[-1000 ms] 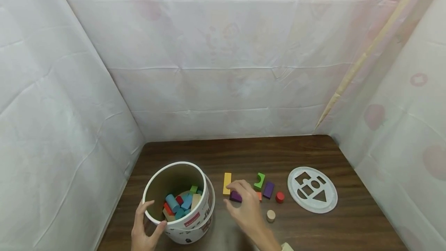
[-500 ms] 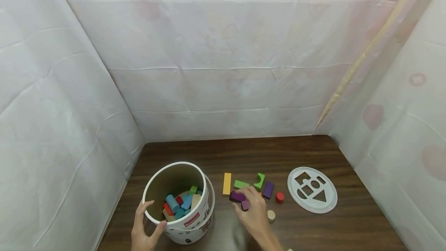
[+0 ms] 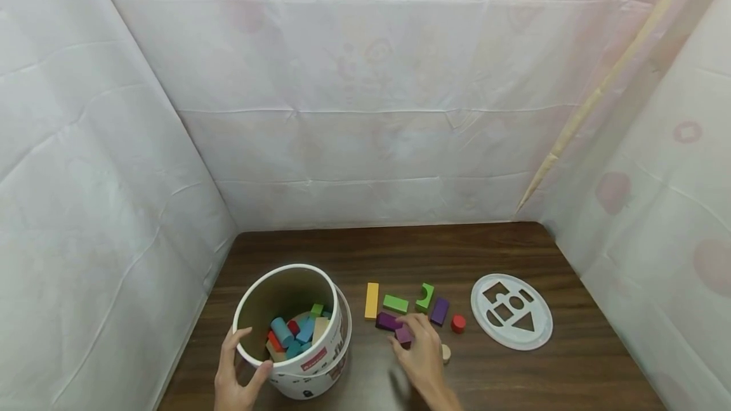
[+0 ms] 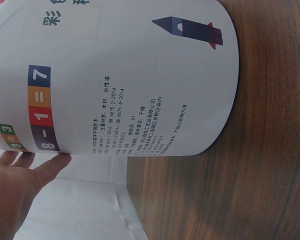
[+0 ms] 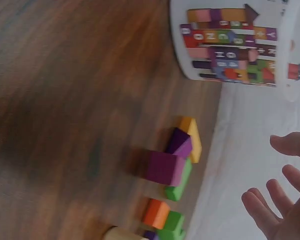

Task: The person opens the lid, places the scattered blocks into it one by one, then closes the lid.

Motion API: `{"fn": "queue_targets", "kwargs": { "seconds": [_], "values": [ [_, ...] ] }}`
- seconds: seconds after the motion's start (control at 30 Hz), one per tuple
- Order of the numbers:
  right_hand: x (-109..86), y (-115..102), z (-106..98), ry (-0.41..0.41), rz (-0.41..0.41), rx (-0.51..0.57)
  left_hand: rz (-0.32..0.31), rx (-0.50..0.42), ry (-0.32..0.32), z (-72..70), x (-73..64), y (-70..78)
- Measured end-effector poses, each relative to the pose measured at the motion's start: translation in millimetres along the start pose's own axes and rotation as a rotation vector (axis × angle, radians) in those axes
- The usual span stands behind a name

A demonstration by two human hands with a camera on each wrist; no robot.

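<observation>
A small screened-off work space, with pale printed sheets round three sides of a wood-grain tabletop.

Bucket bars the left; room behind the lid.

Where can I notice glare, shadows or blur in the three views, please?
Head view: pale glare on the table right of the bucket, with a dark shadow inside it; left wrist view: the large print is clear, though turned sideways; right wrist view: hazy overall, edges soft, with a shadow left of the larger purple block.
</observation>
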State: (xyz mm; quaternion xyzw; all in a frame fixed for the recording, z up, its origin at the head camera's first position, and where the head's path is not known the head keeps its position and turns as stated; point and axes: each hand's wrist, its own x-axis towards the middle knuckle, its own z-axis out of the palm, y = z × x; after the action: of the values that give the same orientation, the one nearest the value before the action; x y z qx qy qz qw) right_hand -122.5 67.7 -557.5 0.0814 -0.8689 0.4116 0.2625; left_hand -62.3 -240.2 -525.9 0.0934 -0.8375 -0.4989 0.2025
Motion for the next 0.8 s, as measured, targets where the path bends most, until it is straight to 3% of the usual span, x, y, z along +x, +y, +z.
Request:
{"fn": "queue_targets", "kwargs": {
  "seconds": [0.27,0.5,0.8],
  "values": [
    [-10.2,20,13,0.019,0.072,-0.047,-0.006,0.031,0.002,-0.4,0.3,0.0],
    [-18.1,32,22,-0.050,0.213,-0.075,-0.002,0.035,-0.002,-0.5,0.0,1.4],
    [-25.3,44,37,-0.032,0.245,-0.115,0.008,0.014,0.002,-0.5,-0.6,0.9]
  ]
}}
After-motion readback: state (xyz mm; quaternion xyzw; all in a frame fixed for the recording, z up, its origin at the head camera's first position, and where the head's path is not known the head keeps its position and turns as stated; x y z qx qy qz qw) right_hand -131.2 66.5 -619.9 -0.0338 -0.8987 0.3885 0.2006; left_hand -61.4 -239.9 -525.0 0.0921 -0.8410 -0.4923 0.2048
